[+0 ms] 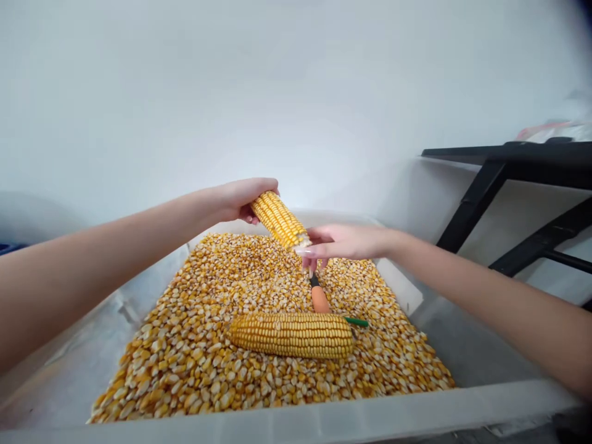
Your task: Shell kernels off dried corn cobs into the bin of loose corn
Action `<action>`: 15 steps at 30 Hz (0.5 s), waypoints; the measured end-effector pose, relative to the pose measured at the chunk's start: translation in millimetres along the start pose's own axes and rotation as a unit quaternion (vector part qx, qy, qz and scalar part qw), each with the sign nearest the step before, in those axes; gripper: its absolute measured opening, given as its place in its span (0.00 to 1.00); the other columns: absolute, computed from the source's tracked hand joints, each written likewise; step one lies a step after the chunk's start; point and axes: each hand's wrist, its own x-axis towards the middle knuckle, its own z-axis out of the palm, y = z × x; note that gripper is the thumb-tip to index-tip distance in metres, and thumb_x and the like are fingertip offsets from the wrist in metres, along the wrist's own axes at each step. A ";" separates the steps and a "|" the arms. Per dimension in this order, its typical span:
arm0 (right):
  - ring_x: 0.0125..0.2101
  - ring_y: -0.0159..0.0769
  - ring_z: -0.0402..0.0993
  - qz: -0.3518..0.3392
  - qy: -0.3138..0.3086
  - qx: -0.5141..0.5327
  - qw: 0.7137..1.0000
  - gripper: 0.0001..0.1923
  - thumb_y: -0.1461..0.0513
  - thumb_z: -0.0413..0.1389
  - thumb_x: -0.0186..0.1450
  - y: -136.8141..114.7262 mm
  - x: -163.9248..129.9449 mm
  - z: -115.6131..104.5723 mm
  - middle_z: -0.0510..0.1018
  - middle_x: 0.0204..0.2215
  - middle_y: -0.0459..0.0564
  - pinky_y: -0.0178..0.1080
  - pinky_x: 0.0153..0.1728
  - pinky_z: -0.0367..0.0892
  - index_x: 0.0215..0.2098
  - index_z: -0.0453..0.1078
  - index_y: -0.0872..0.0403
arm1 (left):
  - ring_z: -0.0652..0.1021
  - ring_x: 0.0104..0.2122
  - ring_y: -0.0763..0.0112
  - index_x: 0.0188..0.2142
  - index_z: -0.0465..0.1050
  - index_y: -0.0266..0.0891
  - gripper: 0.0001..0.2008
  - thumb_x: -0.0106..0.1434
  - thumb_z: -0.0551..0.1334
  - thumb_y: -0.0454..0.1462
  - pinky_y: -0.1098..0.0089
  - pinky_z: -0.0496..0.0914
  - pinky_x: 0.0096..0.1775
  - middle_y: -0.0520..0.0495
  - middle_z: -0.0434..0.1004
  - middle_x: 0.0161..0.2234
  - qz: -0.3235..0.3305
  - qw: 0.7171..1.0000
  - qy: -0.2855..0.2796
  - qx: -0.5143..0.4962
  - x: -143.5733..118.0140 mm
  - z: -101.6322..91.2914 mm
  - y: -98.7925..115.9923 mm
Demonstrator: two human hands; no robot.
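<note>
My left hand (pixel 250 196) is wrapped round the upper end of a yellow ear of corn (pixel 279 220), which tilts down to the right above a bin of kernels. At its lower, pale end is my right hand (pixel 335 241), thumb and index finger closed about the tip while the other fingers hang down. A second ear of corn (pixel 292 335) lies across the loose corn kernels (pixel 194 351). Partly hidden behind it rests a tool with an orange handle (pixel 320 300) and a black collar; its far end is hidden under my right fingers.
A whitish plastic bin (pixel 296 422) holds the kernels, its near rim running across the bottom. A green stick-like piece (pixel 357 322) pokes out beside the lying ear. To the right stands a black metal frame (pixel 476 197) with a shelf or tabletop. A pale wall rises behind.
</note>
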 end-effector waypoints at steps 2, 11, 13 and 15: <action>0.27 0.29 0.69 -0.016 0.032 0.049 0.998 0.18 0.51 0.48 0.60 -0.5 3.6 6.8 0.72 0.33 0.53 0.34 0.28 0.65 0.38 0.62 0.58 | 0.66 0.15 0.73 0.22 0.64 0.37 0.10 0.47 0.55 0.42 0.74 0.59 0.13 0.48 0.64 0.17 0.003 0.999 0.028 -0.043 0.7 2.3 -0.8; 0.16 0.25 0.63 -0.051 0.267 0.199 0.941 0.14 0.52 0.43 0.64 20.2 25.5 14.0 0.66 0.18 0.44 0.32 0.15 0.60 0.30 0.59 0.55 | 0.68 0.15 0.76 0.25 0.62 0.37 0.07 0.51 0.54 0.40 0.77 0.65 0.15 0.50 0.65 0.18 -0.014 0.973 0.108 -0.201 -3.9 10.8 -21.4; 0.15 0.25 0.63 -0.038 0.264 0.200 0.943 0.14 0.53 0.43 0.64 22.6 27.1 15.5 0.66 0.18 0.44 0.31 0.15 0.60 0.30 0.59 0.55 | 0.68 0.15 0.76 0.25 0.61 0.37 0.07 0.51 0.53 0.39 0.77 0.66 0.15 0.51 0.65 0.17 -0.030 0.971 0.108 -0.210 -3.6 13.0 -27.1; 0.15 0.24 0.63 -0.028 0.246 0.190 0.950 0.14 0.53 0.44 0.64 23.0 27.3 18.2 0.66 0.19 0.44 0.31 0.15 0.60 0.31 0.60 0.55 | 0.68 0.15 0.77 0.25 0.62 0.36 0.06 0.52 0.53 0.38 0.78 0.66 0.15 0.51 0.65 0.17 -0.049 0.971 0.105 -0.209 -3.4 14.6 -30.6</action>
